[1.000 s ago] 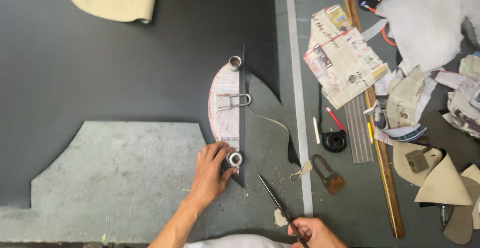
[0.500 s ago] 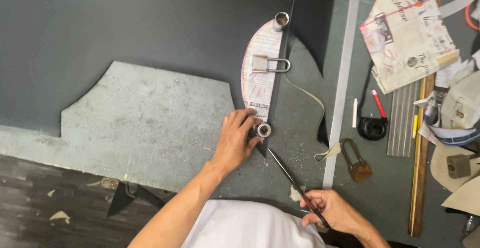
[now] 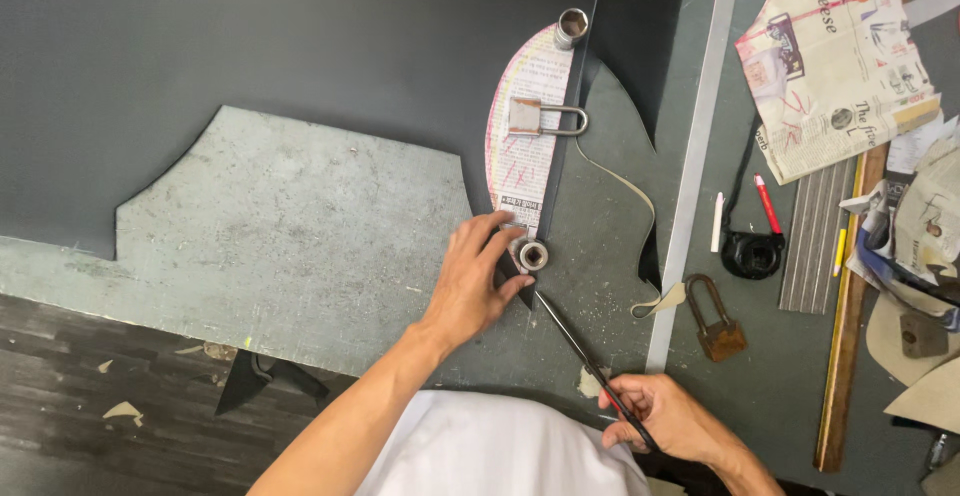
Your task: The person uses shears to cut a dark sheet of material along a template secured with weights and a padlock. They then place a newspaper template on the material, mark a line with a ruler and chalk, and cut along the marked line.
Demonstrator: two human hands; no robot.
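My left hand (image 3: pixel 470 281) presses flat on the lower end of a curved paper pattern (image 3: pixel 520 146) that lies on dark sheet material (image 3: pixel 300 36). A small metal socket weight (image 3: pixel 531 254) stands right beside my fingertips. My right hand (image 3: pixel 665 418) grips the handles of long scissors (image 3: pixel 580 356), whose blades point up toward the pattern's lower tip. A silver padlock (image 3: pixel 545 118) and a second socket weight (image 3: pixel 572 24) rest on the pattern farther up.
A rusty padlock (image 3: pixel 715 324), a red pen (image 3: pixel 768 204), a black round object (image 3: pixel 753 253), folded newspaper (image 3: pixel 835 56), a ribbed grey strip (image 3: pixel 812 236) and a wooden ruler (image 3: pixel 850 306) lie to the right. A bare grey table patch (image 3: pixel 300 226) shows on the left; dark floor lies below.
The view has shifted slightly, so the pattern sits a little higher and more central. The scissors' blades have moved closer to the pattern's lower tip. My left hand stays pressed on the pattern.
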